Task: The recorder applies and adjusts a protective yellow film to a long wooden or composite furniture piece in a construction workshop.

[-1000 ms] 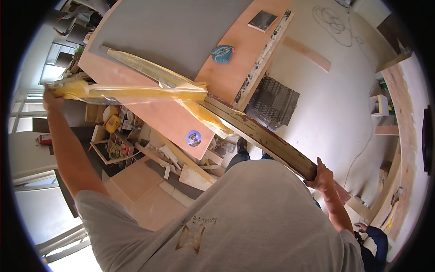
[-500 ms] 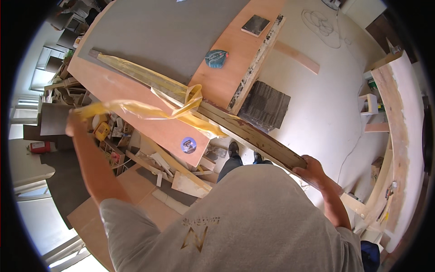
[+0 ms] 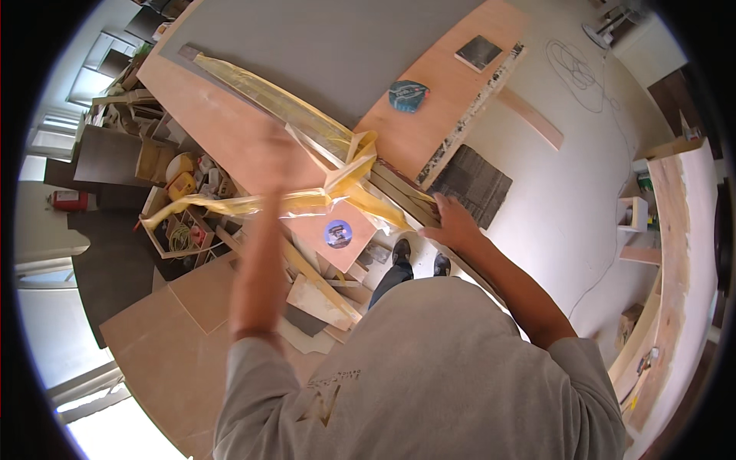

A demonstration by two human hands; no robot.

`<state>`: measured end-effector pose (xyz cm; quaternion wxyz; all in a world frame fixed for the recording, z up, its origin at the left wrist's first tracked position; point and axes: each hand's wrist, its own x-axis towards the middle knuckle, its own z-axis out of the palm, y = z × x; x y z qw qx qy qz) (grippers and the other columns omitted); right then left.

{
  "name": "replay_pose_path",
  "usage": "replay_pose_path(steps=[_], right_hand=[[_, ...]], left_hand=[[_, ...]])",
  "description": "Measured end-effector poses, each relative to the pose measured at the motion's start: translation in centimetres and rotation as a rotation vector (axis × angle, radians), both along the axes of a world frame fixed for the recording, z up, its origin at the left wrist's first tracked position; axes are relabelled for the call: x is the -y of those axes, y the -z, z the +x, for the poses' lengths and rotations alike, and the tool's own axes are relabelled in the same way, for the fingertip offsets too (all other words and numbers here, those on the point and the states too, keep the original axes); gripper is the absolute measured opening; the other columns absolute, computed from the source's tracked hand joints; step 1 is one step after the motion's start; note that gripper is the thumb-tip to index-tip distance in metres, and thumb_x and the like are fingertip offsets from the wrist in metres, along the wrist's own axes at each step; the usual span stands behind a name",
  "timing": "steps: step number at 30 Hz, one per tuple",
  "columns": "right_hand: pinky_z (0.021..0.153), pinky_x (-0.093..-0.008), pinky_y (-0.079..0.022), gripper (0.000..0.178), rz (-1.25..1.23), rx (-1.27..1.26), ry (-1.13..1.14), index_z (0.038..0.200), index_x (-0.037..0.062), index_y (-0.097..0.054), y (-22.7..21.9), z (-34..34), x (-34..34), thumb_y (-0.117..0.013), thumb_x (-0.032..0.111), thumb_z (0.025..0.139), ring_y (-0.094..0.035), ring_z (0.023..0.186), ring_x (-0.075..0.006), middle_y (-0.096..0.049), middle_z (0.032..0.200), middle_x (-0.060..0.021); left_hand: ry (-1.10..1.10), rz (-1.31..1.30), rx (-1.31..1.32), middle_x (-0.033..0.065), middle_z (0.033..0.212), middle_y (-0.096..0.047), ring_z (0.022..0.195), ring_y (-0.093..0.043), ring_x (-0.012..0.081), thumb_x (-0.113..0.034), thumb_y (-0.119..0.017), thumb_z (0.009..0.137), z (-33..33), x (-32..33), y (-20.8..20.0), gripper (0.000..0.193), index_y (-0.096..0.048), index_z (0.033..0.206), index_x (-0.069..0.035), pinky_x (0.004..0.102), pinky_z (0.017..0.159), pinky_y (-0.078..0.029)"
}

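A long, narrow wooden strip (image 3: 406,195) with chipped brown paint runs slantwise across the workbench and past its edge toward me. My right hand (image 3: 458,222) is closed around it near the middle, thumb on the near side. Translucent yellow film (image 3: 261,86) lies along its far part. Where the film bunches up, crumpled folds (image 3: 354,165) hang over the strip, and a loose tail (image 3: 222,205) stretches out to the left. My left hand (image 3: 277,149) is over the bench, left of the folds; motion blur smears its fingers.
A teal pouch-like item (image 3: 408,96) and a dark square block (image 3: 478,53) sit on the pinkish bench board (image 3: 437,123). Dark ridged sheets (image 3: 475,186) are stacked beyond the bench. Wood offcuts (image 3: 318,299) and a tool box (image 3: 180,238) crowd the left. A cable (image 3: 575,65) coils on the floor.
My left hand has let go of the film's tail and swung right, over the bench. My right hand has slid up the strip from its near end toward the folds.
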<state>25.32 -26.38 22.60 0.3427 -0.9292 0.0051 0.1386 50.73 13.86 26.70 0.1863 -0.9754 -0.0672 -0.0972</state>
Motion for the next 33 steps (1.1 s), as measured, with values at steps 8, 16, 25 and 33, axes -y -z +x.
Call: replay_pose_path(steps=[8, 16, 25, 33], right_hand=[[0.087, -0.0474, -0.053, 0.097, -0.222, 0.049, 0.172, 0.141, -0.0034, -0.036, 0.1, 6.0, -5.6, -0.077, 0.054, 0.074, -0.063, 0.104, -0.0405, -0.058, 0.116, -0.0292], [0.078, -0.0400, -0.057, 0.114, -0.272, -0.007, -0.009, 0.152, -0.0019, -0.020, -1.7, 5.5, -5.6, -0.072, 0.062, 0.074, -0.068, 0.094, -0.0339, -0.066, 0.106, -0.0255], [0.075, -0.0426, -0.057, 0.117, -0.260, -0.085, 0.048, 0.149, -0.0096, -0.022, 0.6, 2.6, -2.4, -0.073, 0.063, 0.072, -0.070, 0.085, -0.0369, -0.068, 0.093, -0.0253], [0.073, -0.0448, -0.055, 0.117, -0.256, -0.058, -0.006, 0.148, -0.0084, -0.025, -0.1, -3.1, -0.7, -0.073, 0.065, 0.071, -0.069, 0.084, -0.0378, -0.068, 0.093, -0.0262]], left_hand=[[0.116, -0.693, -0.245, 0.0275, 0.124, -0.057, 0.114, -0.058, 0.0435, -0.053, -0.069, 0.082, -11.9, 22.2, 4.5, 0.083, -0.042, 0.135, 0.005, 0.0492, 0.094, -0.048], [0.238, -1.311, -0.444, 0.0184, 0.086, -0.070, 0.078, -0.069, 0.0327, -0.024, -0.069, 0.087, -3.9, 12.3, 9.1, 0.027, -0.069, 0.090, 0.003, 0.0449, 0.073, -0.053], [0.144, -1.189, -0.323, 0.0042, 0.077, -0.065, 0.066, -0.054, 0.0116, -0.011, -0.073, 0.083, 4.2, 2.7, -15.7, 0.011, -0.070, 0.084, 0.000, 0.0294, 0.059, -0.045], [0.357, -1.075, -0.037, 0.0044, 0.076, -0.066, 0.069, -0.061, 0.0180, -0.015, -0.072, 0.085, 10.7, -11.9, -31.1, 0.015, -0.066, 0.078, -0.004, 0.0301, 0.069, -0.052]])
